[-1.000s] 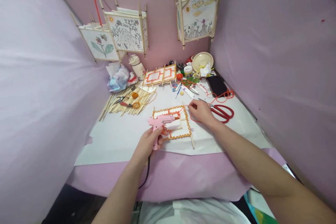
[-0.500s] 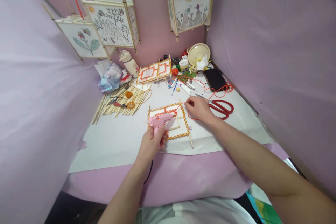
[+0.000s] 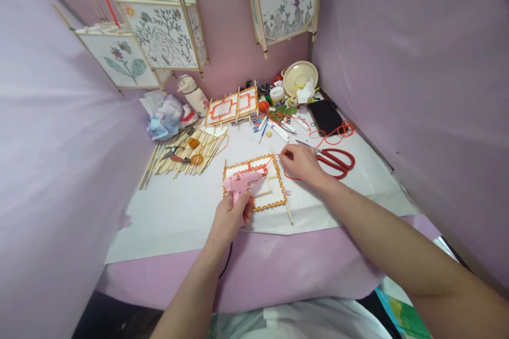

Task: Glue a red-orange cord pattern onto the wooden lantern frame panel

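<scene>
My left hand (image 3: 234, 210) is wrapped round the handle of a pink hot glue gun (image 3: 240, 182). Its nozzle points right, over a white panel framed with thin wooden sticks (image 3: 259, 207). Wavy orange-yellow cord runs along the panel's edges, and red-orange cord lines part of an inner stick pattern. The gun covers the panel's left middle. To the right of the panel, my right hand (image 3: 299, 163) pinches a red-orange cord (image 3: 274, 157), which stretches from the inner pattern to my fingertips. Beside that hand lie red-handled scissors (image 3: 338, 162), blades toward the upper left.
Pliers (image 3: 178, 158) and orange-yellow yarn (image 3: 196, 159) rest on a pile of wooden sticks (image 3: 159, 172). Behind are a decorated panel (image 3: 233, 108), a bottle (image 3: 193, 96), markers (image 3: 278, 131) and a black phone (image 3: 325, 117). Picture lanterns (image 3: 163, 37) hang above.
Both hands, the glue gun and the cord stay almost where they were. The whole view has shifted slightly.
</scene>
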A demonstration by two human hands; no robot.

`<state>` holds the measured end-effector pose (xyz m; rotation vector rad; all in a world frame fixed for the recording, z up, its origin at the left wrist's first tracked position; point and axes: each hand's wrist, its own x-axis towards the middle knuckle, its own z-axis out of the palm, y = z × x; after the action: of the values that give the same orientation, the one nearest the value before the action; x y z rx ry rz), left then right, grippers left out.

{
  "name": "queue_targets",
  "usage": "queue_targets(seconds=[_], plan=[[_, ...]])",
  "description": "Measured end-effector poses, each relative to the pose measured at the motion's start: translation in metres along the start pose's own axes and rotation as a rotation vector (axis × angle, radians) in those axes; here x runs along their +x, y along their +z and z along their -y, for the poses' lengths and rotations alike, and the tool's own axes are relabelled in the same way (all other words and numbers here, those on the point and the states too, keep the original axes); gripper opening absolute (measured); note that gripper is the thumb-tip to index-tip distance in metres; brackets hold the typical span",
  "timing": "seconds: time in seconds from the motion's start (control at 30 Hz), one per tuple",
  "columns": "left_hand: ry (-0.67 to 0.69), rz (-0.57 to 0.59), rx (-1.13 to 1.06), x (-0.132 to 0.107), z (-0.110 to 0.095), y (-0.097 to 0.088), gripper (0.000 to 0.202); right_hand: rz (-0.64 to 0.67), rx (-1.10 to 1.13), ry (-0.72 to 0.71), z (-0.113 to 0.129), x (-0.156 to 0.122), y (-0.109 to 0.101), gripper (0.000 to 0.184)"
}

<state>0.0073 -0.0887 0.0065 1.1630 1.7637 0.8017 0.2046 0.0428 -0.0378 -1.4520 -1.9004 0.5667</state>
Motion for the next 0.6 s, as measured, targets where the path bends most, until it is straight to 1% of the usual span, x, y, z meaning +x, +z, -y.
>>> queue_targets(seconds=[0.4,0.6], plan=[[-0.015,0.003,0.020,-0.0003,-0.0026,0.0001,0.043,0.002,-0.002,0.000,0.0015,-0.0007,-0.0015,0.016],[0.001,0.014,0.036,-0.0005,-0.0015,-0.0007,0.043,-0.006,-0.021,-0.010,0.0022,-0.0014,-0.0023,0.016]])
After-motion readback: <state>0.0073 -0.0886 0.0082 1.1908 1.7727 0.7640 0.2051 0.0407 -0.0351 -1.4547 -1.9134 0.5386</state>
